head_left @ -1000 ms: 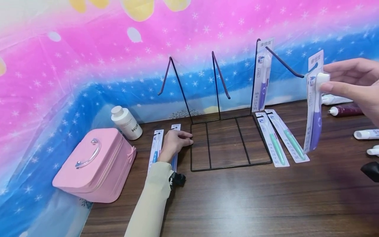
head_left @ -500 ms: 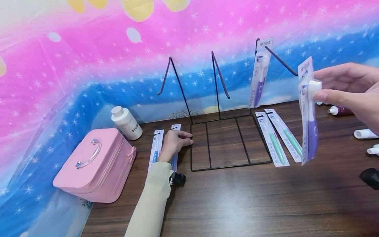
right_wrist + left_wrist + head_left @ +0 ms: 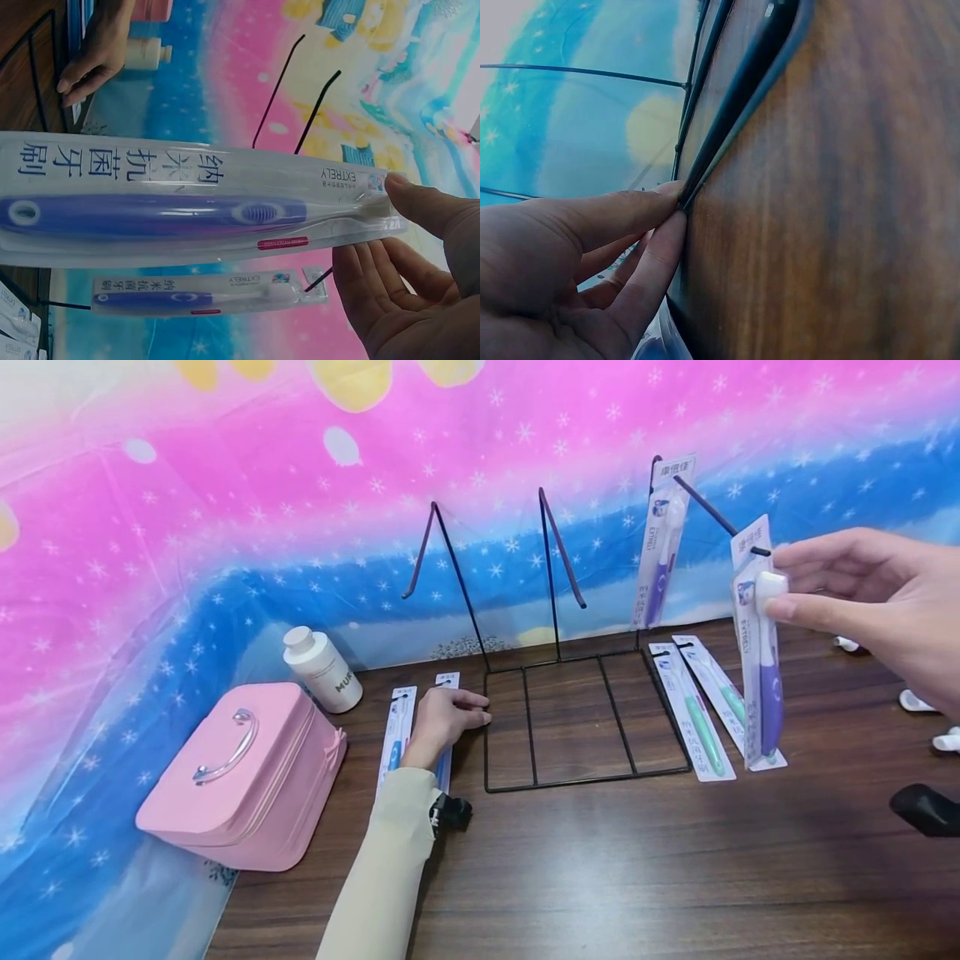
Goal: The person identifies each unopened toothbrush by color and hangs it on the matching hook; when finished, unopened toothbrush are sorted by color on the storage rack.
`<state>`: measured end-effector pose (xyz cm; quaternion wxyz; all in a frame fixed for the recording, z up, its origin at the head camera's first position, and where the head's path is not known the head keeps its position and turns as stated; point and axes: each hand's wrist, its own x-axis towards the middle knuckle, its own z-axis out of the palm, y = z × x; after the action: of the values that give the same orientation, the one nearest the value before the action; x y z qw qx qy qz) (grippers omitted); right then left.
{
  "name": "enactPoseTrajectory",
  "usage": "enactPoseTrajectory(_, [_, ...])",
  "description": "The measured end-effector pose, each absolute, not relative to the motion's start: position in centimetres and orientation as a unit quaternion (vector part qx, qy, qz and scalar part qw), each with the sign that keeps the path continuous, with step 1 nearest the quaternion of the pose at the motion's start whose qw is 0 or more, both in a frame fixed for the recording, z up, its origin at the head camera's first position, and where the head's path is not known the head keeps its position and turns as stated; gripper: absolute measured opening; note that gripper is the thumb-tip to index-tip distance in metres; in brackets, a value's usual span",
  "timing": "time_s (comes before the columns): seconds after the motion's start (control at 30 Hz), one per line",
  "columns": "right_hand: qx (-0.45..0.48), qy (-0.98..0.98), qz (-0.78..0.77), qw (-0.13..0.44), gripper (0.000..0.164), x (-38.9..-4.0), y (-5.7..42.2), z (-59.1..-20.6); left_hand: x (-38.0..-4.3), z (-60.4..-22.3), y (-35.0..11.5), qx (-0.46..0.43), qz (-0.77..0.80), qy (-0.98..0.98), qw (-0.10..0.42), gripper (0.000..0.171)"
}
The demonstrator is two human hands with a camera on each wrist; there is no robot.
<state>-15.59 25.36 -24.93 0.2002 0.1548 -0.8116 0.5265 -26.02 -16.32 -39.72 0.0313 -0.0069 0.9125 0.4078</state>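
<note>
Toothbrush (image 3: 768, 672), purple-handled, clear-wrapped, is pinched by the right hand (image 3: 888, 589); left hand (image 3: 444, 722) apparently pinches the rack (image 3: 744, 90).

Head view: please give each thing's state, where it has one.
Hanging purple toothbrush, packaged, on hook
Held purple toothbrush, packaged, at hook tip
Green toothbrushes, packaged, lying
Blue toothbrushes, packaged, lying
Pink case, closed
White bottle, capped, standing
Wire rack, standing
Left hand, pinching rack
Right hand, pinching held toothbrush
Tubes, mostly hidden

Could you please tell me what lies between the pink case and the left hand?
In the head view, a packaged blue toothbrush lies between the pink case and the left hand.
</note>
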Motion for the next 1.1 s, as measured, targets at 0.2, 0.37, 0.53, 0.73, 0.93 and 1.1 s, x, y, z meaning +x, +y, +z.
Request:
enactPoseTrajectory(0.2, [0.123,-0.826,0.509,0.208,0.042,-16.1,24.7,-24.8,-26.0,-39.8,-16.3,-0.010,0.406,0.913,0.028,0.017])
enactPoseTrajectory(0.37, [0.101,-0.845,0.485,0.200,0.044,-16.8,24.4,-24.7,-26.0,-39.8,-16.2,-0.007,0.407,0.913,0.031,0.018])
enactPoseTrajectory(0.53, [0.119,-0.844,0.477,0.213,0.042,-18.2,24.0,-24.6,-26.0,-39.7,-16.2,-0.007,0.409,0.912,0.030,0.017])
enactPoseTrajectory(0.73, [0.134,-0.833,0.487,0.225,0.039,-20.2,23.5,-24.6,-26.0,-39.7,-16.3,-0.007,0.412,0.910,0.031,0.017])
enactPoseTrajectory(0.93, [0.121,-0.842,0.468,0.238,0.041,-21.6,23.1,-24.5,-26.0,-39.8,-16.3,-0.008,0.414,0.910,0.032,0.018])
enactPoseTrajectory(1.1, [0.110,-0.854,0.447,0.243,0.044,-22.4,22.8,-24.5,-26.1,-39.8,-16.3,-0.006,0.414,0.910,0.030,0.017])
